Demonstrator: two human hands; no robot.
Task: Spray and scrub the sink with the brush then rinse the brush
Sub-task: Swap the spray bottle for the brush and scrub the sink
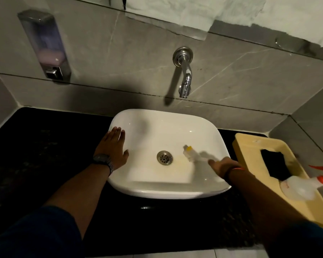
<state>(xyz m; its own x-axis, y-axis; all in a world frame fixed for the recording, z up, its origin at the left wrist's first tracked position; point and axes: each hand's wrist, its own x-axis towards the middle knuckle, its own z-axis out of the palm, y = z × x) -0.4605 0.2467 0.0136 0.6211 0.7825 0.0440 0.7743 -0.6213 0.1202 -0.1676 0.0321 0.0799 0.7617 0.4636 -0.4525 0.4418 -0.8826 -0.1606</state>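
Observation:
A white countertop sink sits on a black counter, with a metal drain at its middle. My right hand is over the sink's right rim and grips a brush with a yellow and clear head, blurred by motion, that touches the basin right of the drain. My left hand lies flat and open on the sink's left rim, a watch on its wrist. A clear spray bottle with a red and yellow trigger lies on a yellow tray at the right.
A chrome tap sticks out of the grey tiled wall above the sink. A soap dispenser hangs on the wall at the left. The yellow tray with a dark cut-out stands on the black counter to the right.

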